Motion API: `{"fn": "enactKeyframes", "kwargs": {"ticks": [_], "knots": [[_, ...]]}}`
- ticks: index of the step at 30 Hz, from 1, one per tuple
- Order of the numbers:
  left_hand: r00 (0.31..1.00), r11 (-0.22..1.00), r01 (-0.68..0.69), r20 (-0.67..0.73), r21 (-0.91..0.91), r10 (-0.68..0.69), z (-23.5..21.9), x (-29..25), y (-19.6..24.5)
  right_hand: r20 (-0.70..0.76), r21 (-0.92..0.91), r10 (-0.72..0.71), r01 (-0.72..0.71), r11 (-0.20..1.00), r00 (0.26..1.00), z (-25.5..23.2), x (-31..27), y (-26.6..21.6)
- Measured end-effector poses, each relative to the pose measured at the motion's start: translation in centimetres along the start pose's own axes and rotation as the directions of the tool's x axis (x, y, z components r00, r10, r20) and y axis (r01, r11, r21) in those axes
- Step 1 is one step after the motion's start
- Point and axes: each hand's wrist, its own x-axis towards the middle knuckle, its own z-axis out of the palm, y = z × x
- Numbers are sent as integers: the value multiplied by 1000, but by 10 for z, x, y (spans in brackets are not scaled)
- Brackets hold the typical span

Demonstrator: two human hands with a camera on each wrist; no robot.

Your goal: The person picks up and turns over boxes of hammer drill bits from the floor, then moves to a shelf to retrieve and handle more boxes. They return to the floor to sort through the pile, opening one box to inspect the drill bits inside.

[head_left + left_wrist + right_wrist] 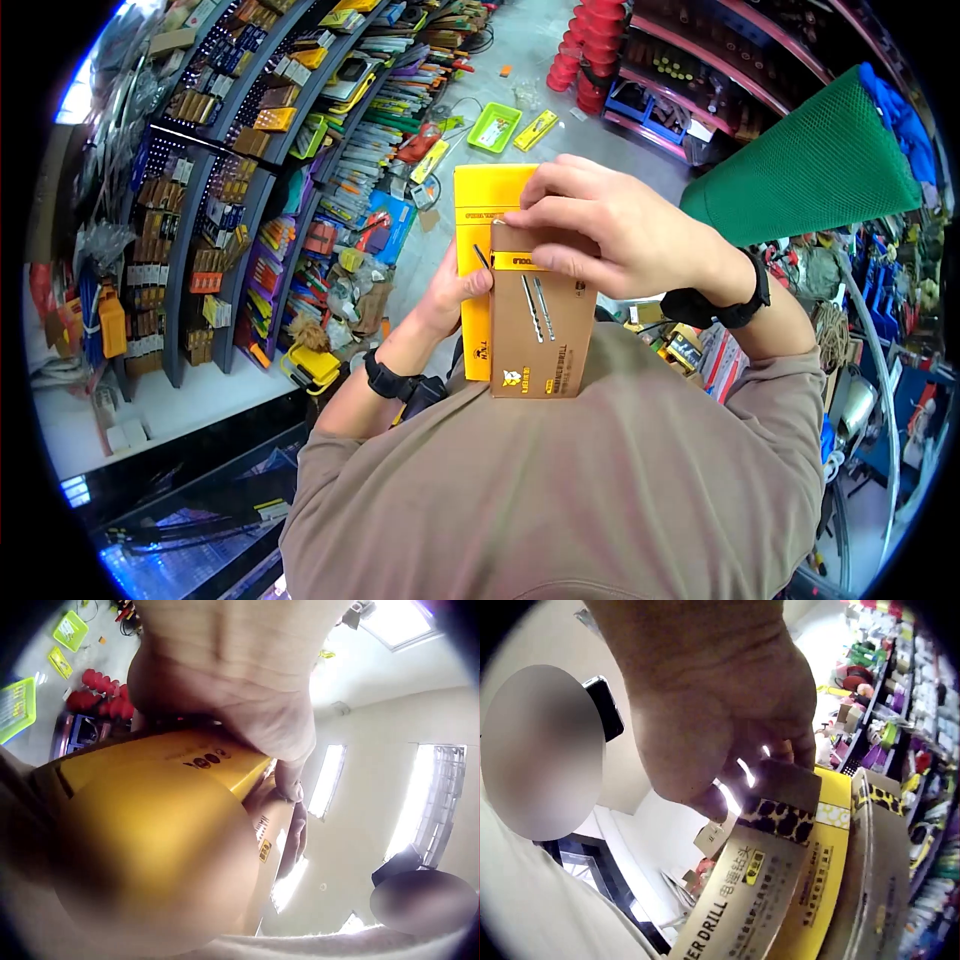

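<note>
A brown drill-bit box [540, 340] with two bits printed on its front stands upright against the shirt, beside a yellow box [497, 185]. The left hand [452, 292] grips the boxes from the left, its thumb at the brown box's edge. Over the top of the brown box the right hand [610, 225] curls its fingers, pinching the upper end. In the right wrist view a brown box [757, 885], a yellow box [821, 877] and another brown box [877, 862] lie side by side. The left wrist view shows a yellow box [217, 765] below the left palm [232, 682].
Shelves of packaged goods [215, 180] line the left. On the floor ahead are a green tray [494, 128] and yellow packs [535, 130]. A green mesh roll [810, 165] leans at the right, near stacked red items [597, 50]. Tools and hoses crowd the lower right.
</note>
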Motion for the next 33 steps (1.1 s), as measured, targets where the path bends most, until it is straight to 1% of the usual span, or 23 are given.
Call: {"fn": "enactKeyframes", "kwargs": {"ticks": [2, 4, 5, 6, 8, 9, 10, 12, 13, 14, 16, 17, 18, 20, 21, 22, 24, 26, 28, 29, 30, 32, 33], "knots": [[999, 1000, -10, -51, -4, 10, -1, 0, -5, 24, 11, 12, -12, 1000, 1000, 0, -9, 4], [998, 1000, -3, -70, -12, 2, -3, 0, -8, -43, 251, 179, -162, 954, 983, 3, -18, 7], [996, 1000, -1, -86, -22, -1, -5, 1, -9, -10, 274, 298, -284, 919, 955, 3, -25, 9], [996, 1000, 0, -88, -23, -2, -7, 2, -11, -9, 275, 298, -284, 918, 955, 2, -31, 8], [994, 998, -31, -110, -46, 26, -8, 3, -18, 115, 474, 524, -510, 717, 844, -1, -46, 9], [989, 998, -34, -148, -54, 26, -7, 4, -20, 93, 595, 516, -463, 657, 852, 5, -59, 23], [989, 998, -27, -148, -57, 18, -7, 6, -22, 193, 707, 545, -500, 500, 816, -3, -67, 29], [989, 995, 4, -147, -100, -19, -10, 9, -23, 79, 868, 312, -219, 445, 947, -1, -81, 54], [989, 994, 14, -145, -106, -29, -11, 10, -25, 100, 939, 270, -180, 294, 958, -1, -87, 58], [990, 994, 41, -129, -106, -55, -12, 12, -28, 101, 939, 280, -184, 290, 955, 0, -91, 59], [992, 992, 83, -91, -98, -92, -12, 18, -31, 29, 928, 181, -94, 361, 983, 0, -91, 57], [992, 992, 80, -89, -99, -89, -10, 20, -33, -37, 941, 125, -7, 338, 991, 7, -89, 65], [993, 992, 79, -84, -100, -87, -6, 22, -33, -37, 939, 127, -9, 343, 991, 5, -84, 69], [997, 994, 69, -37, -85, -73, 3, 28, -28, 29, 949, -46, -13, 314, 999, 3, -69, 76], [992, 991, 115, -36, -69, -118, 5, 33, -25, 8, 943, -119, 32, 330, 993, 6, -58, 79], [994, 992, 104, -36, -65, -107, 6, 35, -22, 30, 905, -186, 53, 423, 982, 5, -49, 79], [967, 965, 252, -21, -74, -254, 8, 35, -17, 76, 955, -250, 2, 298, 965, 11, -33, 74], [952, 946, 302, -23, -118, -306, 7, 33, -15, 158, 976, -312, -99, 195, 937, 13, -19, 66], [944, 932, 315, -38, -180, -327, 3, 30, -14, 129, 969, -386, -33, 247, 913, 27, -3, 58], [944, 928, 311, -46, -204, -327, 0, 27, -13, 254, 925, -357, -118, 361, 899, 24, 0, 53], [944, 924, 306, -56, -231, -326, -4, 24, -13, 330, 919, -311, -228, 323, 891, 25, 4, 43], [944, 917, 289, -77, -275, -321, -13, 15, -10, 306, 878, -275, -158, 451, 912, 40, 18, 39], [945, 916, 277, -89, -291, -315, -18, 10, -9, 314, 877, -286, -162, 453, 905, 44, 23, 38]]}}
